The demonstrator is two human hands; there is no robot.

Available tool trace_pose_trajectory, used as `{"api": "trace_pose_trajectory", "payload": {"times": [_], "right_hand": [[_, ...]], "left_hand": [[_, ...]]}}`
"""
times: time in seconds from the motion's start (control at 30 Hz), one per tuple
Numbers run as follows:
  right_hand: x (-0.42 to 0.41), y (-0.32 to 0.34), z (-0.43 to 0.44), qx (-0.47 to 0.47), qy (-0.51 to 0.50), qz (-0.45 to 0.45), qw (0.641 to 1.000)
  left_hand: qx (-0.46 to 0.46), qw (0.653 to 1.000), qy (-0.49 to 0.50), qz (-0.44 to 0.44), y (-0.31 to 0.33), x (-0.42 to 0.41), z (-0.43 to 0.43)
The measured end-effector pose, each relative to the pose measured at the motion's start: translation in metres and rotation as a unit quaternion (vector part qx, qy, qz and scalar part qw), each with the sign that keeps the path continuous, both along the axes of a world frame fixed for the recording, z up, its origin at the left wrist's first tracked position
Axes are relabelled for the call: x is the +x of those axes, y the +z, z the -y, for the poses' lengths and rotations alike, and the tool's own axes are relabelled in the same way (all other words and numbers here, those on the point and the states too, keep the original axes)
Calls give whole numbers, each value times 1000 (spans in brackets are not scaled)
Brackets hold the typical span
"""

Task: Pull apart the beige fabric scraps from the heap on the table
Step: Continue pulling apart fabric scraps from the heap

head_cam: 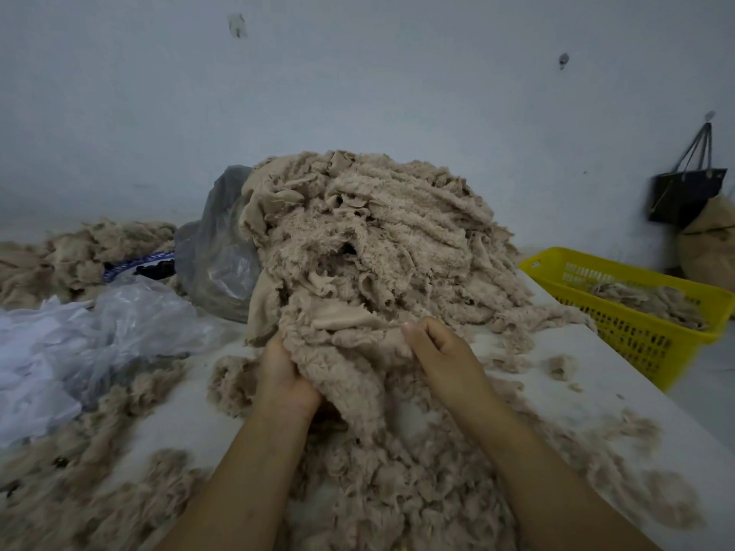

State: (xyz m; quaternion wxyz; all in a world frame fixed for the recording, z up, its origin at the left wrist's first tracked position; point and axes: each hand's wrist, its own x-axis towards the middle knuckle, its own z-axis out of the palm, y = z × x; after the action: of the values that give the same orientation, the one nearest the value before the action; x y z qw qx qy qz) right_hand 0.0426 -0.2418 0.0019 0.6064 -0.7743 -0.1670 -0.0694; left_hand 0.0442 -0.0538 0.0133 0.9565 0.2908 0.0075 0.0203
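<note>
White tabletop against a pale grey wall. Heap of beige fabric scraps sits mid-tabletop, tall, fleecy faces and smooth backing mixed.

Both hands are on one scrap at the heap's front foot:
- left hand: fingers curled round the scrap's L edge, fabric draped over the palm
- right hand: fingers curled in, pinching the scrap's top edge
- hands apart, scrap spanning between them, its top in contact w/ the heap

Loose fluff covers the tabletop under and around both forearms.

Grey plastic bag sits just L of the heap, touching it. Crumpled clear plastic lies further L, w/ a lower beige pile behind it.

Yellow basket sits at the R tabletop edge, perforated walls, some beige scraps inside. Behind it a dark bag hangs on the wall, w/ a tan sack just beside it.
</note>
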Motion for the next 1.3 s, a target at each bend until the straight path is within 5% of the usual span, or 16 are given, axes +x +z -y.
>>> {"api": "trace_pose_trajectory", "payload": {"times": [0.13,0.33,0.5,0.67,0.87,1.3], "right_hand": [[-4,5,0,75,44,-22,996],[-7,-2,-22,-86,65,-15,994],[-9,4,-10,-46,64,-34,996],[-13,4,-12,-128,95,-24,987],[-15,10,-7,12,112,-89,990],[-17,12,-11,23,142,-77,987]], "left_hand": [[24,1000,-12,-9,0,1,2],[184,979,-63,64,4,-13,28],[70,994,-60,58,8,-13,19],[-29,998,-37,52,7,-9,7],[-43,998,-42,28,4,-5,2],[-10,999,-53,0,3,-5,6]]}}
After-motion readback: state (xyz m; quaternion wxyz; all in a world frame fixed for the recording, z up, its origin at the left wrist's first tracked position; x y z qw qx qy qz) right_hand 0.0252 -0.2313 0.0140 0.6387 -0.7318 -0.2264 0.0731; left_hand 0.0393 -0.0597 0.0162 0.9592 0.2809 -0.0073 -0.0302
